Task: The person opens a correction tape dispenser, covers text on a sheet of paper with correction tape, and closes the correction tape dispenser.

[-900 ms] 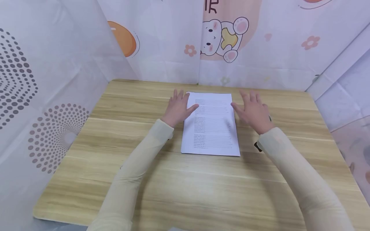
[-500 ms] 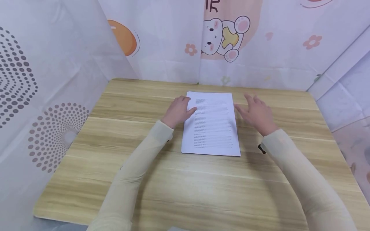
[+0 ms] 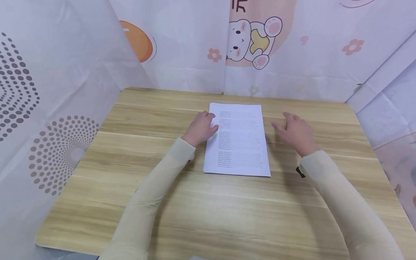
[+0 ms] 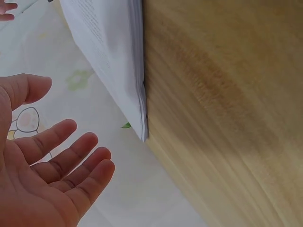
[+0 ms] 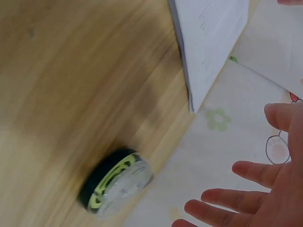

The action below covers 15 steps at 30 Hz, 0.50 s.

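Note:
A stack of printed paper [image 3: 238, 144] lies flat on the wooden table. Its layered edge shows in the left wrist view, where the stack [image 4: 111, 42] stands apart from my hand. My left hand [image 3: 199, 128] hovers over the stack's left edge, fingers loosely bent and holding nothing. To the right of the paper, my right hand [image 3: 297, 133] is raised above the table with its fingers spread and nothing in them. Below that hand, in the right wrist view, sits a small round container [image 5: 116, 184] with a dark base, a green band and a clear top; in the head view the hand hides it.
The wooden table [image 3: 227, 216] reaches back to a white printed curtain [image 3: 182, 47]. More curtain hangs at the left and right sides. A pale corner of something [image 3: 197, 258] peeks in at the bottom edge of the head view.
My right hand has drawn away from the paper, rightward and slightly nearer to me. The left hand's fingers have bent and pulled back a little. The stack stays in place.

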{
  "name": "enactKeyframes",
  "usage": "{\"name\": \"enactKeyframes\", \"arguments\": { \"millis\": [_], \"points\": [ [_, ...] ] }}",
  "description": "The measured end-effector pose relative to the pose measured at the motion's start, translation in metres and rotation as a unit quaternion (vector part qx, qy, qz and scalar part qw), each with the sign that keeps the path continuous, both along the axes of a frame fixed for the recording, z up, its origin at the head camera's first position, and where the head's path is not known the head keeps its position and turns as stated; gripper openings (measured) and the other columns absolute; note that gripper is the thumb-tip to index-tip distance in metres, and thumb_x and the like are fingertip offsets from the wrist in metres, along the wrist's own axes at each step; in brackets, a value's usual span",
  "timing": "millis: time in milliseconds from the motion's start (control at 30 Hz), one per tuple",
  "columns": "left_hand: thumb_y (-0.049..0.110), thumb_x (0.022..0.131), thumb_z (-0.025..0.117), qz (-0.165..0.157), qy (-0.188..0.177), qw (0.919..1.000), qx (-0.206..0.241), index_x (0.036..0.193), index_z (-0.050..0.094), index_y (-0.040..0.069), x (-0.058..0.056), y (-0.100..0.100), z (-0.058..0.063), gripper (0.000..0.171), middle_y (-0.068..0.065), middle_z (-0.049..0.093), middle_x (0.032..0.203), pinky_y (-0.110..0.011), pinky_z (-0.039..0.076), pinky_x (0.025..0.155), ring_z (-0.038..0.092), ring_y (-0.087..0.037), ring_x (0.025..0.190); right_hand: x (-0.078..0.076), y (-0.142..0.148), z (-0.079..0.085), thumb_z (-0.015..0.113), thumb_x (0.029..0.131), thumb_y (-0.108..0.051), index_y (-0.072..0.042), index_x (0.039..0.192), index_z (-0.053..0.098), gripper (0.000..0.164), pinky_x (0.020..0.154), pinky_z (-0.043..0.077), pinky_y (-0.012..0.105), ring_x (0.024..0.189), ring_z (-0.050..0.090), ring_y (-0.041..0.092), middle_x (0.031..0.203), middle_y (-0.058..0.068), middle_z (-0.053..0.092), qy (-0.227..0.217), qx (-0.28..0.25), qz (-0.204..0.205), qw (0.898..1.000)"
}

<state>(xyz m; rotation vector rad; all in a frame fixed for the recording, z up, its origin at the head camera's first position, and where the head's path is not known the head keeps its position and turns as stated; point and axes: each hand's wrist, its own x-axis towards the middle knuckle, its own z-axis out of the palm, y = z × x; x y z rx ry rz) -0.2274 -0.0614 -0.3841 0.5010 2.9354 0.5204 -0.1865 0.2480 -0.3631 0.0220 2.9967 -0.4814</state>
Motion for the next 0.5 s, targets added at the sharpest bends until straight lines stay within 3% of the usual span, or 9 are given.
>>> {"name": "enactKeyframes", "arguments": {
  "millis": [500],
  "points": [
    [0.027,0.092,0.052,0.000,-0.020,0.9995,-0.022,0.129,0.051,0.002,-0.002,-0.001,-0.010,0.045,-0.014,0.052,0.126,-0.037,0.039,0.101,0.045,-0.028,0.116,-0.003,0.021,-0.013,0.025,0.090,-0.067,0.005,0.143,0.025,0.090,0.093,0.035,0.065,0.119,0.038,0.055,0.134,0.039,0.036,-0.033,0.014,-0.020,0.999]
  ]
}}
